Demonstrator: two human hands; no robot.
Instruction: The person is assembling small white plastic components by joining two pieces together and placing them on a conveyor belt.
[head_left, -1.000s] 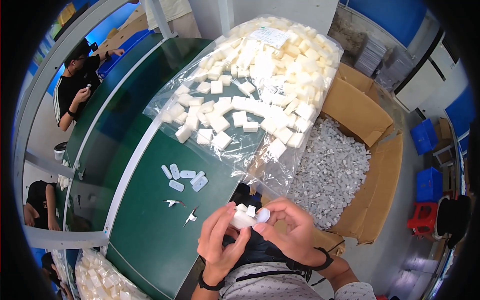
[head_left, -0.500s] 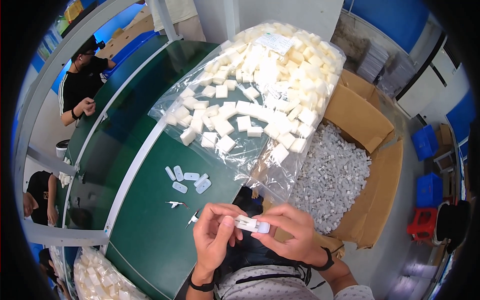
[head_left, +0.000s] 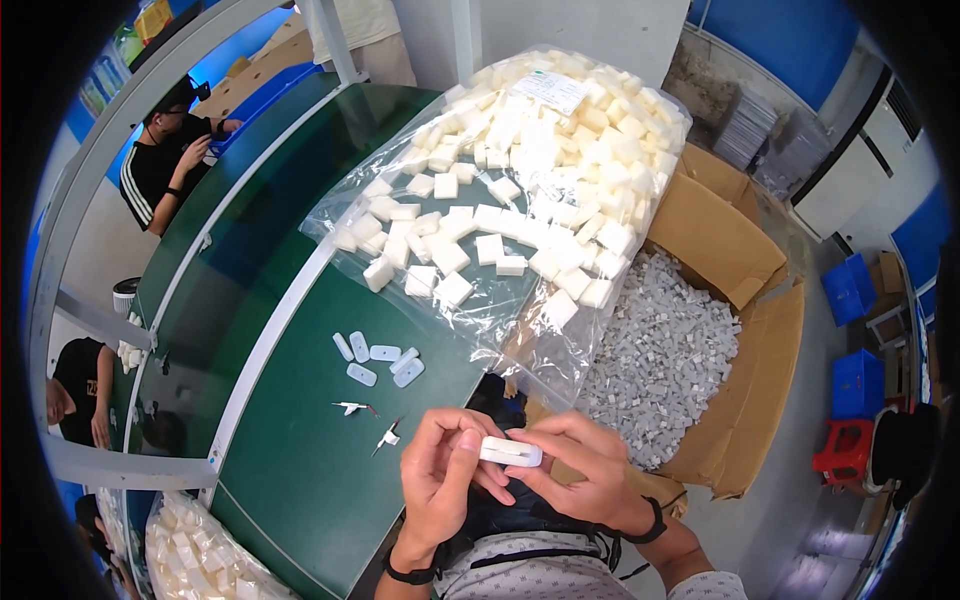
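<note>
Between my two hands is a small white plastic casing (head_left: 510, 452), oblong with rounded ends and a slot along its side. My left hand (head_left: 442, 475) grips its left end between thumb and fingers. At the other end, my right hand (head_left: 582, 468) pinches it with thumb and forefinger. Just beyond my left hand, on the green table, lie a small white part with thin wire ends (head_left: 389, 437) and a similar wired part (head_left: 352, 408). Farther up are several pale blue oblong covers (head_left: 384, 353) in a loose group.
A clear plastic bag of white blocks (head_left: 450, 257) spreads over the green table (head_left: 290, 440). To its right, an open cardboard box (head_left: 775, 370) holds many small whitish pieces. Another bag of white blocks (head_left: 200, 555) sits lower left. Co-workers sit beyond the metal frame (head_left: 120, 470) on the left.
The casing's pale cover, offset to the right before, now lines up with the white body. My hands have drawn slightly closer together. The upper-left co-worker's hands have moved up.
</note>
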